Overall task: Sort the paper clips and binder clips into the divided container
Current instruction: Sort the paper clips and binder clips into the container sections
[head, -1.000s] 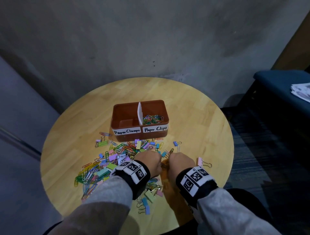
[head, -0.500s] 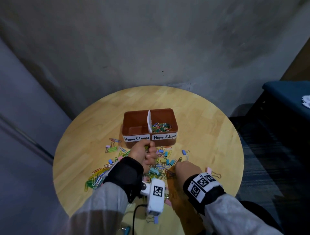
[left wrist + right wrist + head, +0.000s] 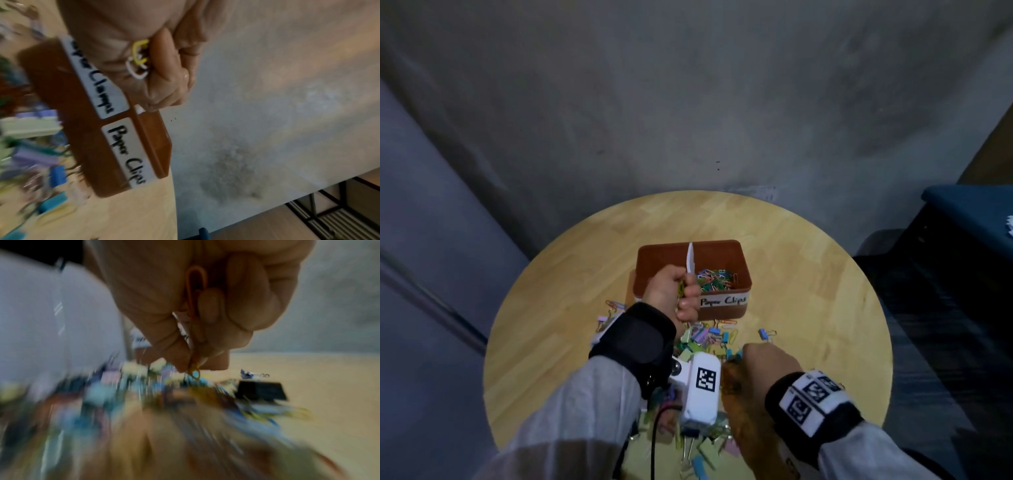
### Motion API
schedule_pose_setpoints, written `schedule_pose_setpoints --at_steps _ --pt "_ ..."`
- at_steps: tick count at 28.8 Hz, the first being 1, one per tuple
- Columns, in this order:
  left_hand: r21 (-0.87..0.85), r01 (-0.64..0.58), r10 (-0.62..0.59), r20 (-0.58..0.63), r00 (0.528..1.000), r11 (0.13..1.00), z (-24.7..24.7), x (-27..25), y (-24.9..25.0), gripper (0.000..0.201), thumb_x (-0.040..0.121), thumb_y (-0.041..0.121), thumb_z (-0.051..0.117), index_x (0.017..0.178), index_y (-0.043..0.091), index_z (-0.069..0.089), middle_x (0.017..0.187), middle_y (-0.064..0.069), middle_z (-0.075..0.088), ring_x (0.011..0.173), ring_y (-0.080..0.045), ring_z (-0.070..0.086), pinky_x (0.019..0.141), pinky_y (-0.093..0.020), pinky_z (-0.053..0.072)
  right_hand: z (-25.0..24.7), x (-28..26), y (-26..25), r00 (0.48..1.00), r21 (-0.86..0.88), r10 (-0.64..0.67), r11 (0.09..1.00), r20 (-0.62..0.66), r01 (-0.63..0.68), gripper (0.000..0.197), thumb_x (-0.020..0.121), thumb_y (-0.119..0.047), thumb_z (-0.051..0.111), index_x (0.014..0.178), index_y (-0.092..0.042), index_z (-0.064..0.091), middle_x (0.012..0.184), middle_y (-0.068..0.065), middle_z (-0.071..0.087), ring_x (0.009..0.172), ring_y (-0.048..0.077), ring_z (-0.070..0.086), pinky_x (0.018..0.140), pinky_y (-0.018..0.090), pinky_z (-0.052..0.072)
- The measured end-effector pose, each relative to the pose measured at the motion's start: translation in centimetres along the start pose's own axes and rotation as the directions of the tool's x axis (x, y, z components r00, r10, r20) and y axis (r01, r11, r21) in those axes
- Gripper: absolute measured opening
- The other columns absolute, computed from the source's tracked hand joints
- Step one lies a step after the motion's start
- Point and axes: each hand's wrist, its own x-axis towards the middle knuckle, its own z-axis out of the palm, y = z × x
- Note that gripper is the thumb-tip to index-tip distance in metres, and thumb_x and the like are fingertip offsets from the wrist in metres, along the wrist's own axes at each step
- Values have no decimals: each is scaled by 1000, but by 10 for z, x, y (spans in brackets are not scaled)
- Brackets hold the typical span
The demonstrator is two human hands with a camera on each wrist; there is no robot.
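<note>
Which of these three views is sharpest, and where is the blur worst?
Head view: sharpest, dim, the container label readable. Left wrist view: labels legible, the clip pile smeared. Right wrist view: worst, the right hand soft and the pile beneath it streaked by motion.

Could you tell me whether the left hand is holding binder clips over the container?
No, the left hand grips paper clips, a yellow and a white one, above the brown container.

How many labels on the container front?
2, seen in the left wrist view: "Paper Clamps" label on the left compartment, partly behind the left hand; "Paper Clips" label on the right of the container.
</note>
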Motion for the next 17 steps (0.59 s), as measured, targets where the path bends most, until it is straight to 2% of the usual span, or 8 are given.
schedule_pose_setpoints --at_steps 2,3,6,8,10,12,14,17 --pt "25 -50 49 39 998 998 10 7 16 38 96 37 32 66 15 39 53 3 32 33 -9 21 30 -13 14 -20 2 2 992 258 60 966 -109 -30 15 92 -21 49 77 -19 47 81 -1 51 80 21 51 66 24 39" --pt "37 -74 72 46 996 997 14 12 23 42 96 43 32 66 14 40 54 2 32 34 -9 20 30 -13 14 -31 7 3 986 454 101 891 -129 -32 17 94 -20 47 77 -19 46 78 -1 49 72 18 48 59 22 37" --pt "43 -124 123 27 992 991 25 31 38 50 95 53 33 66 13 41 56 2 31 38 -10 20 32 -15 15 -62 31 10 980 920 198 389 -27 -53 25 92 -12 39 67 -15 40 61 1 40 44 14 32 38 17 22" --pt "40 -131 131 1 991 991 31 44 43 53 92 60 36 65 14 40 58 1 31 39 -11 20 33 -16 15 -80 44 15 987 996 158 78 35 -47 24 86 -10 35 62 -17 33 56 3 33 39 13 21 39 13 14" --pt "58 -124 126 -20 992 991 36 56 46 57 89 66 37 64 15 39 57 1 30 40 -11 20 34 -17 15 -93 57 18 994 996 93 -84 49 -41 24 83 -12 32 60 -17 32 55 3 32 39 13 19 40 12 12" --pt "98 -120 124 -37 992 988 40 65 46 59 88 69 38 63 16 38 56 1 30 43 -12 20 37 -19 15 -102 69 17 996 993 74 -103 59 -51 26 84 -14 33 58 -17 33 55 2 33 39 13 19 39 14 12" --pt "172 -123 135 -56 989 977 42 73 45 60 88 71 37 62 16 38 56 1 30 46 -13 22 42 -23 19 -106 82 13 994 996 77 -47 73 -69 28 87 -15 34 59 -16 38 55 3 35 41 14 24 38 16 14" --pt "278 -146 173 -75 982 950 44 80 43 63 88 73 33 66 15 45 62 0 36 55 -15 31 55 -29 28 -107 95 5 990 993 76 -8 121 -121 33 96 -18 33 68 -10 48 58 6 44 46 18 38 42 22 29"
